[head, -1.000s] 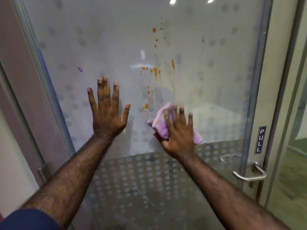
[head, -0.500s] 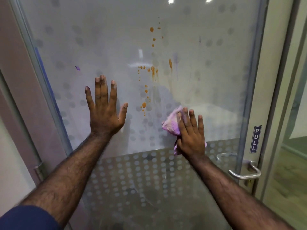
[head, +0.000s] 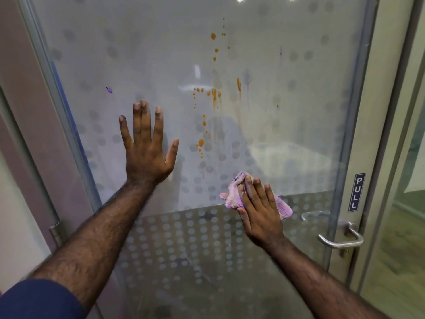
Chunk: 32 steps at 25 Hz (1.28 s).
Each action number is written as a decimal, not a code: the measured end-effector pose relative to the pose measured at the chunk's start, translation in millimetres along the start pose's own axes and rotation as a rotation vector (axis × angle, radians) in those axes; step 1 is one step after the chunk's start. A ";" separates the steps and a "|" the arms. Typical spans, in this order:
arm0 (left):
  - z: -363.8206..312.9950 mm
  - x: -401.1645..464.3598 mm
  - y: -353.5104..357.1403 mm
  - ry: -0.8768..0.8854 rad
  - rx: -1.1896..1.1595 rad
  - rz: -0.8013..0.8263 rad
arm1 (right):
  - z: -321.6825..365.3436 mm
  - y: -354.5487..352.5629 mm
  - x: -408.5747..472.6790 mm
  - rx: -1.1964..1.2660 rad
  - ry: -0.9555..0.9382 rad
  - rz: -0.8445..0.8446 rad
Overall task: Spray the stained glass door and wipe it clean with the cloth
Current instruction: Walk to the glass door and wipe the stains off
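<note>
The frosted, dotted glass door (head: 161, 54) fills the view. Orange stains (head: 214, 95) run down its middle in drips and spots, and a small purple spot (head: 109, 90) sits at the left. My left hand (head: 146, 148) lies flat on the glass with straight, spread fingers, left of the stains. My right hand (head: 259, 210) presses a crumpled pink cloth (head: 233, 192) against the glass with straight fingers, below and right of the orange stains. The cloth shows at both sides of the hand. No spray bottle is in view.
A metal lever handle (head: 340, 240) and a blue PULL sign (head: 356, 192) sit on the door's right stile. A hinge (head: 55, 233) and frame run down the left edge. A second glass panel (head: 409, 157) stands at the far right.
My right hand has slid the cloth to the right and down across the glass, away from the orange stains. My left hand has stayed flat on the door.
</note>
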<state>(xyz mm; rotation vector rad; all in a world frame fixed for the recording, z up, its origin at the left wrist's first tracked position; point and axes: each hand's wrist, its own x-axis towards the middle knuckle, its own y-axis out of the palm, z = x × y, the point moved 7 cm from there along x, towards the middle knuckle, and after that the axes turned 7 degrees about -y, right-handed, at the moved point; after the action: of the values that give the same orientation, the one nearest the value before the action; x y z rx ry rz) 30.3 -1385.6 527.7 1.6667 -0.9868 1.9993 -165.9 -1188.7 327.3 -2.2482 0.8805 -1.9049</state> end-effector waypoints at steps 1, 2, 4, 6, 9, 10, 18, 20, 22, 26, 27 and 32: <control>0.3 0.1 -0.1 -0.002 -0.004 0.001 | -0.4 -3.4 1.4 -0.007 0.006 -0.006; 0.6 0.0 0.2 -0.003 -0.005 0.005 | -1.3 -6.7 2.1 -0.018 0.016 -0.006; 0.6 0.2 0.8 -0.002 0.001 0.007 | -4.4 -15.3 3.0 -0.040 0.063 -0.031; 0.2 0.3 0.6 -0.003 0.002 0.005 | -9.6 -20.2 2.7 -0.051 0.137 -0.071; 0.6 -0.1 0.6 -0.001 -0.001 0.000 | -16.2 -21.3 3.4 0.066 0.238 -0.104; 0.7 -0.1 0.6 -0.002 0.000 0.000 | -18.4 -24.5 5.0 0.117 0.260 -0.137; -0.2 -0.4 0.2 -0.001 -0.003 -0.002 | -74.6 -76.5 83.4 0.402 0.170 -0.223; -0.1 -0.5 0.8 -0.002 -0.002 0.000 | -97.2 -96.1 106.5 0.356 0.185 -0.272; -0.2 -0.3 0.9 -0.002 -0.006 0.003 | -112.4 -109.5 114.1 0.254 0.292 -0.399; -0.1 -0.4 0.8 -0.004 -0.006 0.010 | -88.4 -93.9 90.8 0.054 0.301 -0.456; 0.0 -0.6 0.8 -0.005 -0.004 0.012 | -77.5 -83.5 82.9 0.012 0.247 -0.424; -0.1 -0.6 1.2 0.001 -0.010 0.007 | -51.9 -46.6 58.0 -0.079 0.110 -0.239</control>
<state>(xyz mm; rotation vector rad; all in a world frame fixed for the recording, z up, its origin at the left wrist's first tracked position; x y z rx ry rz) 29.6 -1386.3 526.7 1.6596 -1.0018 1.9965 -192.2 -1160.6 409.5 -2.4112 0.7396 -2.1483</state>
